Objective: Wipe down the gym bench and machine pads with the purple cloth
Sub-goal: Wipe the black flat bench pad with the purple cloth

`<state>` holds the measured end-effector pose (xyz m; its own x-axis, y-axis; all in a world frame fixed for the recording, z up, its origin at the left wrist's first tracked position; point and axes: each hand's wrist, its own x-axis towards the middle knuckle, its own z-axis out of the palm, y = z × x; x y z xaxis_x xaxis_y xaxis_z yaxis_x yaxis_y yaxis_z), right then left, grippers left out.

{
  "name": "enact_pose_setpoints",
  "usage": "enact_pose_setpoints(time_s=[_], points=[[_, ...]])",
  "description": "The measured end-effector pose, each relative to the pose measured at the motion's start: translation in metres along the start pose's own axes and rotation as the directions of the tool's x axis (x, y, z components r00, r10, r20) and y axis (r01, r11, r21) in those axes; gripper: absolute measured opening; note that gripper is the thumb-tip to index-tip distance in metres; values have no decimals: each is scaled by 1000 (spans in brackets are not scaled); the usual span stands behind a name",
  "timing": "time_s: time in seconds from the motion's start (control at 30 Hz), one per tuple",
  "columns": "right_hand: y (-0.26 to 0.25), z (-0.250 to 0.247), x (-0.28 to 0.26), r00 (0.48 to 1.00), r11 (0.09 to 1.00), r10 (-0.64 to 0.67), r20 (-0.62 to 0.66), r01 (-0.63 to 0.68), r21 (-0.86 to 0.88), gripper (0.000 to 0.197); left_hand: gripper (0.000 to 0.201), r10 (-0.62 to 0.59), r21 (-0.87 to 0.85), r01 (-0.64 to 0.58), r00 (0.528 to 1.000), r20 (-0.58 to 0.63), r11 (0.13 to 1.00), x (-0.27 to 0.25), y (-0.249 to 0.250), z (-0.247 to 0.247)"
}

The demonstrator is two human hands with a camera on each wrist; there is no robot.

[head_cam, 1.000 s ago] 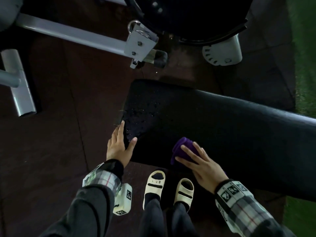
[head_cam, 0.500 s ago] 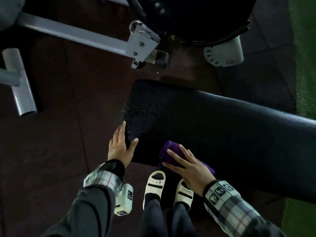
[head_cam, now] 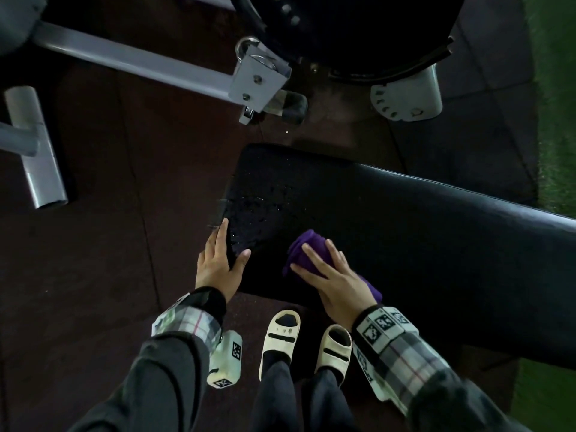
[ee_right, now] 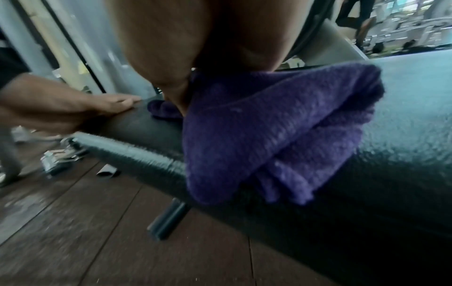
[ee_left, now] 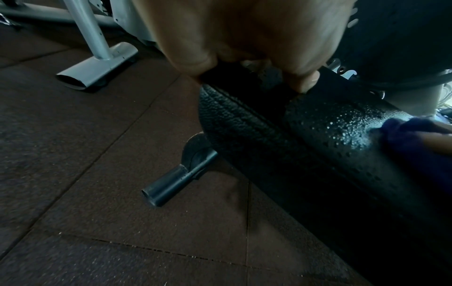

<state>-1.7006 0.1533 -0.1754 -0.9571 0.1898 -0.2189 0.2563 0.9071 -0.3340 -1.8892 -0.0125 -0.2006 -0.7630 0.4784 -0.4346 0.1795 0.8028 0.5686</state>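
The black padded bench [head_cam: 420,244] runs from the middle to the right of the head view, with water droplets [head_cam: 261,207] on its left end. The purple cloth [head_cam: 304,249] lies bunched on the pad near its front edge. My right hand [head_cam: 324,266] presses on the cloth with spread, straight fingers. My left hand [head_cam: 223,254] rests on the pad's left corner, fingers down the end and thumb on top. The left wrist view shows the wet pad [ee_left: 269,145] and the cloth [ee_left: 411,139] at its right. The right wrist view shows the cloth [ee_right: 269,125] draped over the pad's edge [ee_right: 403,135].
A grey machine frame [head_cam: 140,60] and its foot [head_cam: 37,157] cross the dark rubber floor at the left. A black round machine part [head_cam: 343,26] and a pale base [head_cam: 405,98] stand behind the bench. My sandalled feet [head_cam: 280,338] are beside the bench; its foot tube [ee_left: 176,183] sticks out below.
My right hand slid the cloth left along the pad's front edge, then pushed it a little farther onto the pad. The left hand has stayed on the corner.
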Motion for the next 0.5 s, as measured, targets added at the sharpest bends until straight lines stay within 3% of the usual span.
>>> enact_pose_setpoints(time_s=[0.17,0.27,0.4,0.5], points=[[7,-3,-31,991,998,-57,118,59,-21,90,75,-3,-13,3,1000,8,1000,-1,3,-2],[23,-17,-33,987,994,106,121,-109,19,89,75,-8,-18,8,1000,18,1000,-2,4,-3],[48,-36,-2,921,934,329,210,-350,68,76,76,-21,-31,22,999,25,999,-3,8,-6],[55,-45,37,906,909,375,198,-401,112,68,77,-10,-37,11,1000,17,999,-2,9,-6]])
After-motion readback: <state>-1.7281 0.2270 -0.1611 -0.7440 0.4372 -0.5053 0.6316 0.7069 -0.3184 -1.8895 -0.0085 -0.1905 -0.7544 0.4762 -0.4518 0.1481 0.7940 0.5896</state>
